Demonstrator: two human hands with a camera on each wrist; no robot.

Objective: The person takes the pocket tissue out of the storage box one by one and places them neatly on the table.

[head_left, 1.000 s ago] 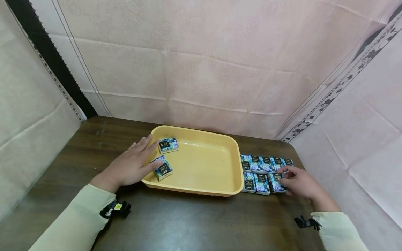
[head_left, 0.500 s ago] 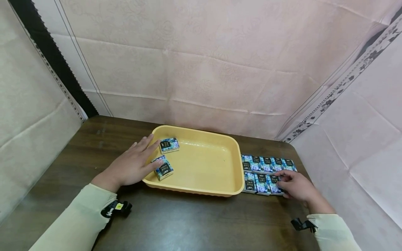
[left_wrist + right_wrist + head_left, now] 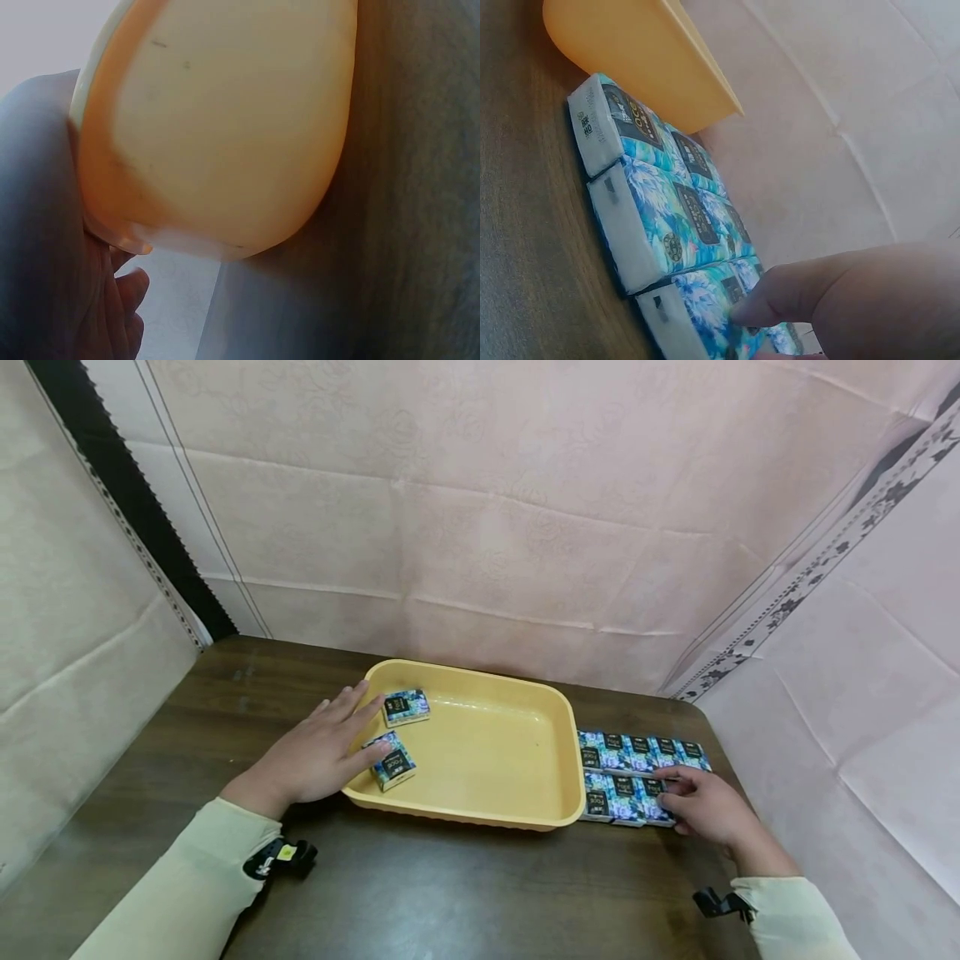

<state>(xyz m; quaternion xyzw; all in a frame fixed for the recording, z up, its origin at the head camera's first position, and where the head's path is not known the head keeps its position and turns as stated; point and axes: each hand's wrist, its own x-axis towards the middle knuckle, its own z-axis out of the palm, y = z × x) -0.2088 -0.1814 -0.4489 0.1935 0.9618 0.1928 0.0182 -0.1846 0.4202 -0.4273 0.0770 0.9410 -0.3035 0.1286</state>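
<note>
My left hand rests over the left rim of a yellow plastic tray, fingers extended and thumb reaching inside. Two small tissue packs with blue floral wrappers lie in the tray near that hand: a far one and a tilted near one partly under the thumb. Right of the tray, my right hand holds the end tissue pack of the near row, its thumb on the printed top. This pack sits flush against its neighbour. Some right fingers are hidden.
A far row of several similar tissue packs lies behind the near row, close to the tray's right side. All stand on a brown wooden table. Pale cloth walls rise behind and at both sides.
My right hand has shifted left with the end tissue pack, and the gap beside its neighbour has closed. The left hand and tray have stayed put.
</note>
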